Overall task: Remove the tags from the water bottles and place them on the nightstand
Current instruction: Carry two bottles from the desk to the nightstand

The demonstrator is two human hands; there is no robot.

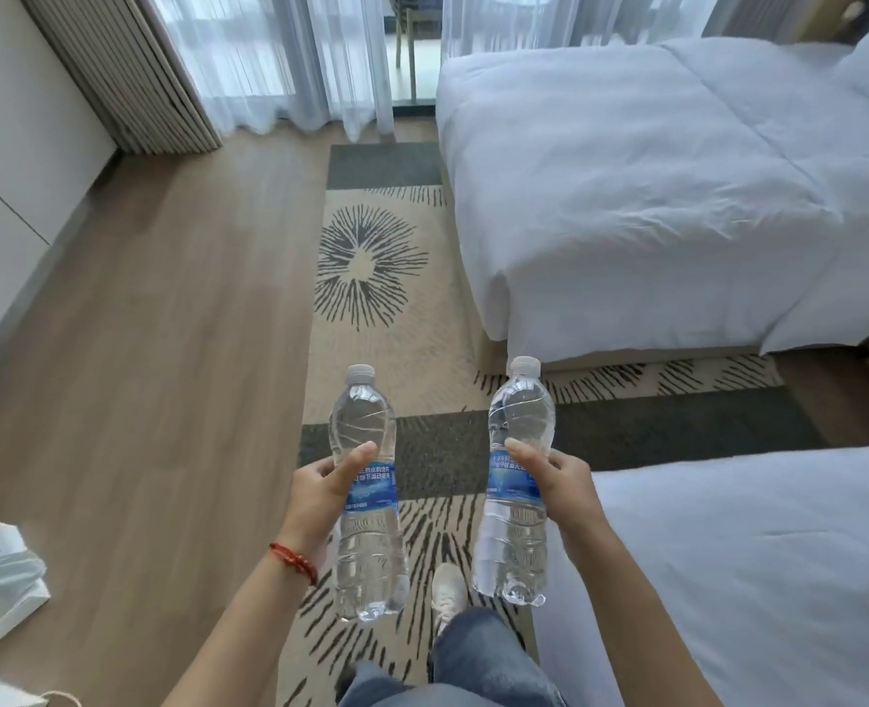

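Two clear, glossy plastic water bottles: the left bottle (368, 494) and the right bottle (516, 482), each with ribbed walls catching light, a matt white plastic cap above the fingers (358, 459), and a shiny blue printed film label under the fingers. A red woven cord bracelet (294, 557) sits below the left hand's fingers. Beyond the fingers, a matt patterned carpet (371, 257), smooth wood-look flooring (167, 324), soft white cloth bedding (652, 196), and sheer fabric curtains (279, 58).
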